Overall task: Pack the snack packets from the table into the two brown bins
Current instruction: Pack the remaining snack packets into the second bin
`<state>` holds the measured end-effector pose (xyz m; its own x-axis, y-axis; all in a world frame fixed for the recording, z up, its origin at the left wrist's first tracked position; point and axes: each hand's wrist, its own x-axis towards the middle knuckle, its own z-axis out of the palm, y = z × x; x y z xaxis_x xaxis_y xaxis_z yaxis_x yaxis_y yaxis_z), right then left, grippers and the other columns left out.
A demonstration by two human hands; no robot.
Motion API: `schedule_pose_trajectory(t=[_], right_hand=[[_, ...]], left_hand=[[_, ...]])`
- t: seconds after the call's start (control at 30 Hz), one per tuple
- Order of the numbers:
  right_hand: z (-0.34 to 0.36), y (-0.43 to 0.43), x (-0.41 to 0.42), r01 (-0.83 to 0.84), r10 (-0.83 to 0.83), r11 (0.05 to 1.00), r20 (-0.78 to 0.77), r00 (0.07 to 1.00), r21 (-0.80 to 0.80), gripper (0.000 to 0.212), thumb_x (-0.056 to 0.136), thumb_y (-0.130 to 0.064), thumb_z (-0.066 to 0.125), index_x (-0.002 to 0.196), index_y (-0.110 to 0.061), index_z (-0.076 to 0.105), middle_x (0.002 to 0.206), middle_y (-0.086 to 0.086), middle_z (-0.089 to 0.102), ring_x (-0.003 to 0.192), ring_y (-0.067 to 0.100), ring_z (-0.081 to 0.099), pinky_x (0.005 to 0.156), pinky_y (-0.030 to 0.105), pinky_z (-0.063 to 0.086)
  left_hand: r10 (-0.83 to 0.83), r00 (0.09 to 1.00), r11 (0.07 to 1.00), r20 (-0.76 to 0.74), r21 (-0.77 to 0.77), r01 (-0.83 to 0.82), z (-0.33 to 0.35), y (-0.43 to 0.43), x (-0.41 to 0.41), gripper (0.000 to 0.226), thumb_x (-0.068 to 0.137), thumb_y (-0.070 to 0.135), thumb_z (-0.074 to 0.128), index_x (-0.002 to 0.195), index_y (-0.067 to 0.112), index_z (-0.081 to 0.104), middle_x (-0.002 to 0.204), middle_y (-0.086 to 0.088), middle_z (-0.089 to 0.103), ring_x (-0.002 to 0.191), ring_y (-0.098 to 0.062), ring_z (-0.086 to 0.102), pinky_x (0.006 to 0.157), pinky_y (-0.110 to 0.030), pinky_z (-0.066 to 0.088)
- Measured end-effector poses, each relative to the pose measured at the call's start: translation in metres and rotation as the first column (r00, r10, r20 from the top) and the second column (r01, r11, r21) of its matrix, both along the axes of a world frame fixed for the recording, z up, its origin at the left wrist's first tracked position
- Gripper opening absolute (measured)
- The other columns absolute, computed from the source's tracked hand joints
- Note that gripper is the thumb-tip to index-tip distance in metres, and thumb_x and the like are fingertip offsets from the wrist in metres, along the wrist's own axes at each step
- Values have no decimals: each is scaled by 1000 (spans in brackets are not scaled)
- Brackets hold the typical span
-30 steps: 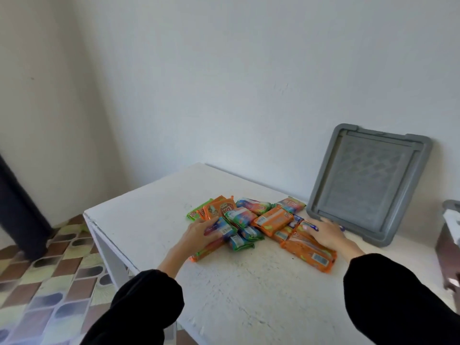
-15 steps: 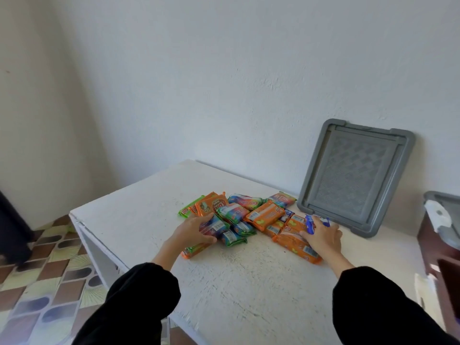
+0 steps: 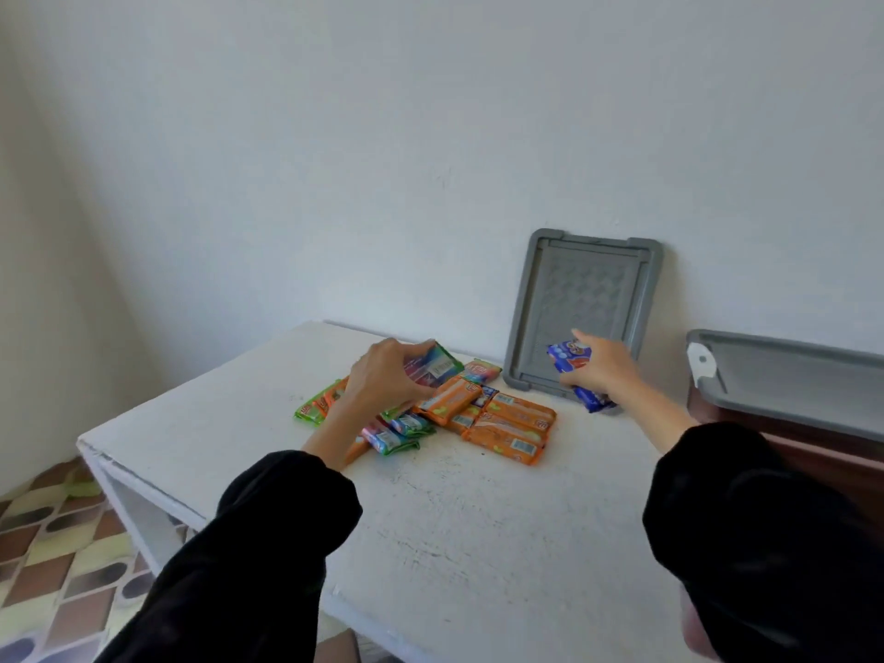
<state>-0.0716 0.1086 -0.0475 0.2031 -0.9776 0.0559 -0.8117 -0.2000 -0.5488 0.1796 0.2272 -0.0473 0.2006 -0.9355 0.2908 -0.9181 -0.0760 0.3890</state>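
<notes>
Two picks made: multicolour packet (image 3: 433, 368) pinched in left hand (image 3: 382, 380), lifted just above the heap; blue packet (image 3: 571, 363) gripped in right hand (image 3: 605, 370), raised clear of the heap, in front of the leaning grey lid (image 3: 586, 289). A second ago both hands flat on the heap, nothing lifted. Remaining snack packets (image 3: 507, 423) on the bench (image 3: 478, 519), between and under the hands. Probably first grabs done, transfer pending. Brown bin (image 3: 784, 435) just beyond right hand at frame edge, second grey lid (image 3: 784, 370) across its top, may block drop-in. Other bin not in view.
</notes>
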Motion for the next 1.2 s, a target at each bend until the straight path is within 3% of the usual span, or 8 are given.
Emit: schedule_pose_trajectory(t=[0.13, 0.33, 0.5, 0.57, 0.7, 1.0, 1.2], right_hand=[[43, 30, -63, -5, 0, 996, -46, 999, -91, 90, 71, -25, 74, 146, -27, 26, 140, 10, 45, 118, 27, 50, 81, 28, 41], [64, 80, -173, 42, -58, 995, -179, 982, -93, 95, 67, -21, 78, 146, -24, 25, 141, 10, 41, 120, 26, 46, 91, 31, 40], [52, 110, -248, 36, -24, 999, -315, 949, 33, 99, 68, -15, 78, 147, -24, 20, 146, 7, 36, 125, 25, 43, 96, 32, 39], [37, 115, -271, 61, -34, 996, -371, 928, 63, 99, 67, -14, 79, 147, -23, 21, 144, 8, 38, 125, 26, 42, 96, 31, 38], [-1, 118, -300, 59, -4, 992, -434, 901, 113, 91, 66, -15, 79, 144, -22, 31, 134, 7, 42, 122, 24, 42, 97, 29, 37], [-60, 87, -297, -49, 90, 995, -558, 825, 87, 74, 75, -14, 72, 141, -24, 39, 133, 9, 47, 122, 26, 47, 101, 33, 40], [-62, 86, -301, -121, 147, 989, -526, 837, 84, 66, 81, -15, 66, 140, -23, 39, 133, 6, 45, 123, 23, 44, 102, 32, 38]], left_hand=[[-234, 972, 971, 24, -36, 235, 39, -6, -74, 68, 72, 39, 76, 133, 29, 48, 101, 0, 60, 83, -11, 53, 65, -21, 45], [-560, 828, 828, 39, 54, 558, 56, -16, -205, 69, 72, 34, 76, 134, 29, 47, 112, -2, 60, 90, -15, 58, 83, -33, 55], [-710, 697, 703, 104, 166, 691, 36, -20, -296, 69, 74, 33, 74, 136, 29, 45, 106, -1, 53, 90, -13, 46, 79, -24, 40], [-729, 672, 682, 131, 224, 696, 20, -25, -320, 70, 74, 31, 74, 138, 28, 43, 110, -4, 54, 93, -13, 45, 82, -26, 37], [-725, 671, 676, 153, 341, 653, -12, -38, -344, 74, 73, 25, 76, 139, 28, 42, 131, -9, 50, 121, -24, 45, 100, -32, 34], [-755, 602, 640, 259, 492, 591, -57, -48, -358, 73, 77, 23, 72, 142, 26, 37, 127, -11, 49, 117, -27, 46, 99, -34, 36], [-759, 553, 643, 344, 529, 554, -58, -49, -361, 76, 80, 27, 70, 145, 24, 30, 129, -13, 45, 119, -28, 43, 99, -35, 35]])
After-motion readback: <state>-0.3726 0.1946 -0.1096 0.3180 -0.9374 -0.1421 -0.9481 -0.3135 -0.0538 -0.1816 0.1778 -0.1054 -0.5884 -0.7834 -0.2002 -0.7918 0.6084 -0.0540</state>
